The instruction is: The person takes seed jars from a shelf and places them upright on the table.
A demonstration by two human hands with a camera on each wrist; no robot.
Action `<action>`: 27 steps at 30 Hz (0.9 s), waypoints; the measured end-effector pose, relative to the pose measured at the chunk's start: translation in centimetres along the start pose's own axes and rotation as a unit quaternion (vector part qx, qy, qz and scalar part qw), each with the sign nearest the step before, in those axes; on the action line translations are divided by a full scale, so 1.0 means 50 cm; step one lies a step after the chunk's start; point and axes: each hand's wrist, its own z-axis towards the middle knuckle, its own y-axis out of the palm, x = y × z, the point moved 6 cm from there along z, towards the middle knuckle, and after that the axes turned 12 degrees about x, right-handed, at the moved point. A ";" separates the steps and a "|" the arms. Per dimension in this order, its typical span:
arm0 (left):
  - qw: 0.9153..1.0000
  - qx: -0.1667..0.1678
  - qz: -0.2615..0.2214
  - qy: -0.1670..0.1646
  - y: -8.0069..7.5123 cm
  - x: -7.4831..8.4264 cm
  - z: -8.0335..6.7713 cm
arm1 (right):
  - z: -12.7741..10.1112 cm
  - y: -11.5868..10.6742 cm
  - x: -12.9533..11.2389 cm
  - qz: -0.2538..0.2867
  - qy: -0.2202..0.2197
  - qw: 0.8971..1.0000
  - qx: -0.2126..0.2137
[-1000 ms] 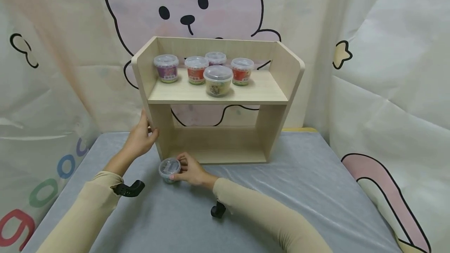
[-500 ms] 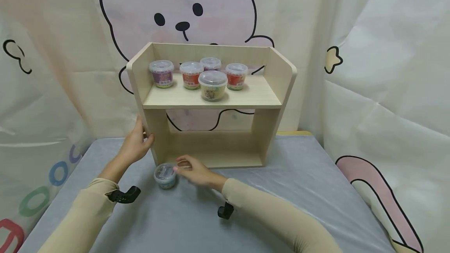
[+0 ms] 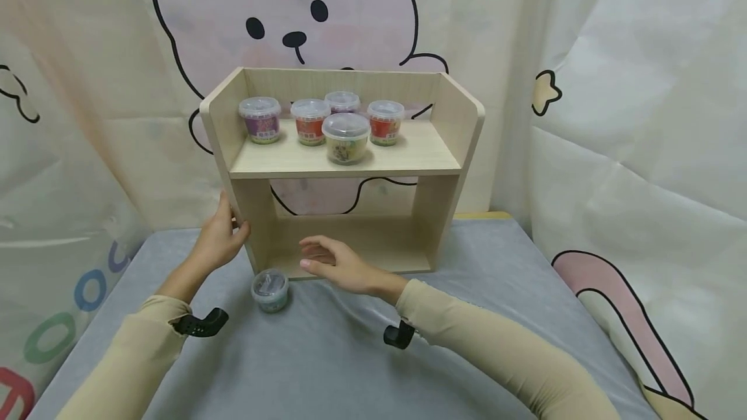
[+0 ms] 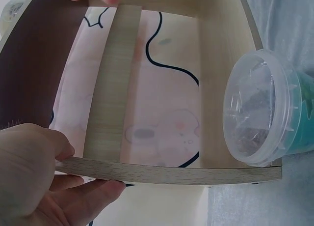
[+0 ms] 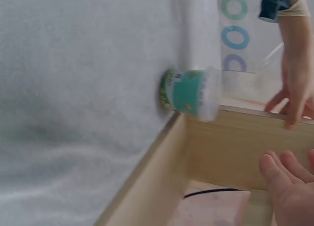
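Note:
My left hand point(image 3: 218, 242) grips the left side panel of a small wooden shelf point(image 3: 350, 167); in the left wrist view its thumb and fingers lie on either side of the panel edge. A clear-lidded tub point(image 3: 270, 290) stands on the cloth at the shelf's front left corner, and the right wrist view shows its teal label point(image 5: 186, 91). My right hand point(image 3: 344, 264) hovers in front of the lower compartment, to the right of the tub and apart from it. Its fingers are loosely bent and hold nothing.
On the upper shelf board stand several lidded tubs: a purple one point(image 3: 260, 120) at the left, red ones point(image 3: 385, 123), and a wider pale one point(image 3: 346, 140) in front. Grey-blue cloth point(image 3: 327, 368) covers the table. Printed fabric point(image 3: 630, 115) hangs behind and at the sides.
My right hand has let go of the teal-labelled tub and moved right and up from it. The tub stays by the shelf corner. My left hand keeps its grip; the head view has shifted slightly.

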 end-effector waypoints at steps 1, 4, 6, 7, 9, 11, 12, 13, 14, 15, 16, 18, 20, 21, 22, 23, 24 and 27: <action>1.000 0.002 0.000 0.002 -0.001 0.000 0.002 | -0.001 -0.007 -0.009 -0.003 -0.004 1.000 -0.001; 1.000 0.007 -0.002 0.006 -0.005 0.002 0.006 | -0.004 -0.030 -0.035 0.001 -0.020 1.000 -0.001; 1.000 0.009 -0.002 0.007 -0.006 0.003 0.006 | -0.007 -0.045 -0.049 0.005 -0.027 1.000 0.000; 1.000 0.010 -0.002 0.008 -0.006 0.003 0.006 | -0.008 -0.052 -0.055 0.006 -0.028 1.000 0.000; 1.000 0.007 0.000 0.008 -0.005 0.003 0.004 | -0.013 -0.070 -0.064 0.005 -0.033 0.999 0.003; 1.000 0.004 0.001 0.007 -0.003 0.003 0.003 | -0.019 -0.090 -0.073 -0.001 -0.041 0.999 0.010; 1.000 0.003 0.002 0.007 -0.003 0.004 0.003 | -0.021 -0.100 -0.078 -0.004 -0.046 0.999 0.013; 1.000 0.002 0.003 0.007 -0.002 0.004 0.002 | -0.024 -0.110 -0.082 -0.008 -0.049 0.999 0.017; 1.000 0.002 0.004 0.006 -0.001 0.004 0.001 | -0.027 -0.121 -0.088 -0.011 -0.053 0.998 0.022; 1.000 0.003 0.004 0.005 -0.001 0.004 0.001 | -0.028 -0.132 -0.095 -0.011 -0.060 0.998 0.028; 1.000 0.004 0.006 0.005 -0.001 0.004 0.002 | -0.027 -0.143 -0.101 -0.013 -0.066 0.997 0.035; 1.000 0.004 0.007 0.005 -0.001 0.004 0.002 | -0.026 -0.164 -0.115 -0.013 -0.077 0.996 0.046; 1.000 0.004 0.008 0.006 0.000 0.004 0.003 | -0.023 -0.186 -0.129 -0.009 -0.086 0.994 0.060; 1.000 0.004 0.008 0.007 0.000 0.003 0.003 | -0.021 -0.198 -0.137 -0.007 -0.089 0.994 0.068; 1.000 0.004 0.005 0.009 0.000 0.003 0.003 | -0.019 -0.209 -0.144 -0.007 -0.092 0.993 0.076; 1.000 0.004 0.003 0.011 0.000 0.003 0.003 | -0.016 -0.221 -0.151 -0.005 -0.094 0.992 0.086; 1.000 0.004 0.002 0.012 0.001 0.003 0.003 | -0.014 -0.233 -0.159 -0.003 -0.096 0.991 0.097; 1.000 0.002 0.000 0.012 0.003 0.004 0.002 | -0.005 -0.274 -0.178 0.000 -0.098 0.985 0.139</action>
